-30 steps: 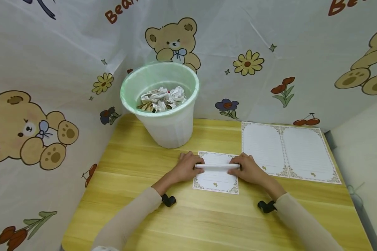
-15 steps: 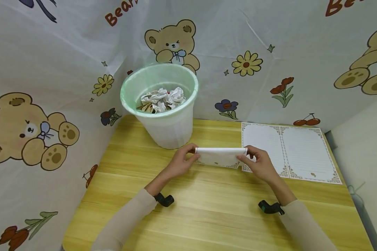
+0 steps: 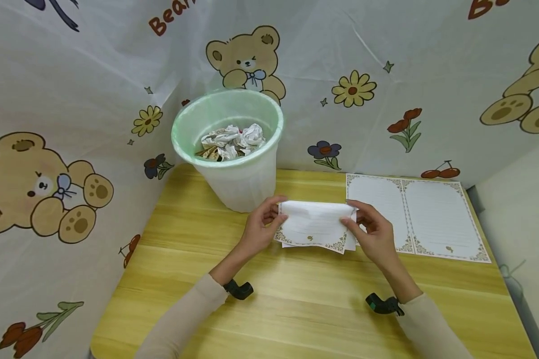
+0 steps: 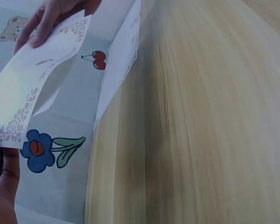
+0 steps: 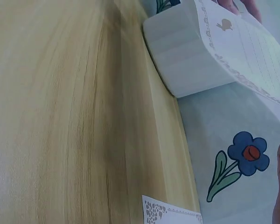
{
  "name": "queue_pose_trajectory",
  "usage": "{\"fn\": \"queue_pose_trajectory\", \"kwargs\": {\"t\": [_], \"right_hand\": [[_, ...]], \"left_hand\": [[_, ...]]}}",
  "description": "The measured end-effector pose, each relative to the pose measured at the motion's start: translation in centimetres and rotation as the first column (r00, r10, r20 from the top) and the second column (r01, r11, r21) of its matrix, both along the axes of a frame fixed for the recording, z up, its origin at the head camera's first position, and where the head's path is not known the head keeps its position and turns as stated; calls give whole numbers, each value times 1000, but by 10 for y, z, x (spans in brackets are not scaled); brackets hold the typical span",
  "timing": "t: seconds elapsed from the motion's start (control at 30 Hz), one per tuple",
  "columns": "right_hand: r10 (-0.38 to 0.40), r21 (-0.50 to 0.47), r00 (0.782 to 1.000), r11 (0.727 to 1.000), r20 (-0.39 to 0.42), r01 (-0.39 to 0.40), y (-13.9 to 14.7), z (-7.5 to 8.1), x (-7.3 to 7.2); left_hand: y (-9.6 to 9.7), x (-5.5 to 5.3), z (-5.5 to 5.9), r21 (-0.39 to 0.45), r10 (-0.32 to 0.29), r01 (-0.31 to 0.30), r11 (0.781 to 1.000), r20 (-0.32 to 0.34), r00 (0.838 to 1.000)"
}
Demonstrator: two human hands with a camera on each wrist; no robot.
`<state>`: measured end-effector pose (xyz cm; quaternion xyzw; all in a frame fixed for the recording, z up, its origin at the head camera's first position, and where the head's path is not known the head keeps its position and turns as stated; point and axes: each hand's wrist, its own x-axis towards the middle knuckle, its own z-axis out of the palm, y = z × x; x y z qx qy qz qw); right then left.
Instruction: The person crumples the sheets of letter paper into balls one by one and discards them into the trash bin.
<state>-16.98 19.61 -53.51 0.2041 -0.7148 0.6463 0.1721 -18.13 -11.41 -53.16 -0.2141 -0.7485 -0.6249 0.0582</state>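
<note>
A white sheet of letter paper with a brown ornamental border is folded over at its top, its two layers slightly askew. My left hand pinches its left end between thumb and fingers. At the other end, my right hand pinches the paper the same way. In the left wrist view the folded paper is lifted above the table, and a gap shows between its layers. The right wrist view shows lines and a small brown print on the paper.
Behind the left hand stands a pale green and white bin with crumpled paper in it. Two bordered sheets lie side by side at the back right of the wooden table. A bear-print cloth hangs behind.
Both hands have lifted the paper off the table and moved it slightly away from the body. It has turned from a narrow roll-like fold into a wider folded sheet facing the head camera.
</note>
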Motion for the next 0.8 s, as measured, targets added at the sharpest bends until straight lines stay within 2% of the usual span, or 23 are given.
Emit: {"fn": "queue_pose_trajectory", "kwargs": {"t": [0.07,0.27,0.43,0.5,0.57,0.63,0.7,0.8], "right_hand": [[-6,-4,1000,1000,-18,6,0,-1,1],[24,6,999,1000,34,-24,1,-2,5],[23,13,999,1000,-44,-23,-6,1,5],[25,51,995,998,-97,-20,-15,2,4],[37,117,991,993,-131,-21,-25,4,2],[43,180,987,983,-152,-15,-36,5,1],[38,227,988,974,-149,-3,-43,7,0],[25,247,995,969,-101,1,-46,10,1]], "left_hand": [[2,1,0,14,-4,4,1000,-20,1000],[5,2,-4,25,1,0,1000,-57,998],[12,4,-5,15,33,-32,999,-108,994],[19,6,-6,-19,17,-20,1000,-159,987],[28,8,-8,-64,-25,12,998,-208,978],[37,10,-9,-90,-53,33,995,-233,971],[43,12,-9,-91,-52,32,995,-232,971],[47,12,-8,-65,-6,-7,998,-197,980]]}}
